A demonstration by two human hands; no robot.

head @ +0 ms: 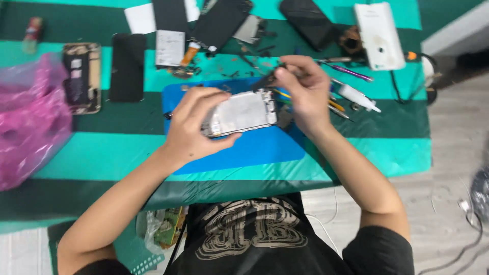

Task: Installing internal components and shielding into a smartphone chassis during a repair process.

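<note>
My left hand (192, 124) grips an opened phone chassis (243, 112), silver and rectangular, tilted just above a blue work mat (265, 147). My right hand (301, 89) pinches a small dark part (266, 80) at the chassis's top right corner; the part is blurred and I cannot tell what it is. Both hands meet over the middle of the mat.
A green and teal striped cloth (102, 153) covers the table. A pink plastic bag (28, 119) lies left. Dismantled phones and black screens (127, 66) sit at the back, a white phone (379, 34) far right, tools and a white tube (356, 97) right of the mat.
</note>
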